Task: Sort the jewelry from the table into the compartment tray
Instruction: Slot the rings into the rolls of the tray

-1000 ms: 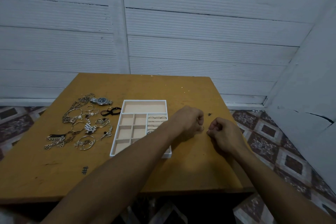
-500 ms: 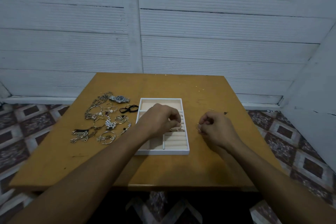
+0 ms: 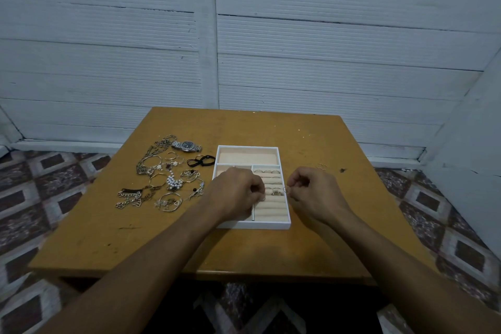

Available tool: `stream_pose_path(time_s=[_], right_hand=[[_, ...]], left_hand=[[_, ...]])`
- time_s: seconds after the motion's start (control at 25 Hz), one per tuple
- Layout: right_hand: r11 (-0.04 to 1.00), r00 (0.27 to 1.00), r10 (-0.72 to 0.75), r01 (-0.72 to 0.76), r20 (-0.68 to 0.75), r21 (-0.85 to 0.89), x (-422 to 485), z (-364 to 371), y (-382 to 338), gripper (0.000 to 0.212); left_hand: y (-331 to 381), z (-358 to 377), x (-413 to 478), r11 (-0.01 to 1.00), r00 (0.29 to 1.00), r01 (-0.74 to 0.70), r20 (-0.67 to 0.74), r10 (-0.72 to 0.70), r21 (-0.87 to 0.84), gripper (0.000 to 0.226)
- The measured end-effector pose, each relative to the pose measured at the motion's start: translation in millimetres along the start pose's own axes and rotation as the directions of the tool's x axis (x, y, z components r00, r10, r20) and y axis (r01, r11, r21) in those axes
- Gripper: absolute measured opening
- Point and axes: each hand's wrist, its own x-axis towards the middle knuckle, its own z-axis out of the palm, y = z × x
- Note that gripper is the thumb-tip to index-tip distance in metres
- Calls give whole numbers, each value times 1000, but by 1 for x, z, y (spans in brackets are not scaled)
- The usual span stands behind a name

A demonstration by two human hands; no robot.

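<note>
A thin ring [image 3: 284, 189] is pinched in the right hand [image 3: 311, 192] at the tray [image 3: 254, 224] edge, while the left hand [image 3: 238, 194] is curled over the ring rolls, its grip hidden. Such rings are judged light, stiff and slippery, best taken by the band. Farther left, the jewelry [image 3: 162, 179] is lying tangled on the table [image 3: 189, 247].

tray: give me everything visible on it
The tray is a white-walled rectangular box with a beige, fabric-looking lining, lying flat near the middle of the table, right of the jewelry pile. It has one long empty compartment across the far end, small compartments on the left and ridged ring rolls on the right. Several rings sit in the far rolls, another ring mid-way. The left hand covers most of the left compartments; the right hand holds a thin ring at the right wall.
</note>
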Motion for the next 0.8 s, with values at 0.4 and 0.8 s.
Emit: stream_pose_path(time_s=[0.4,0.8], right_hand=[[999,999,-37,38,8,-18,0,5,3,11],[972,986,-167,167,17,-166,-2,15,5,17]], left_hand=[[-2,-1,-23,969,981,-184,-27,191,167,30],[-4,12,-38,954,983,-161,-41,177,253,41]])
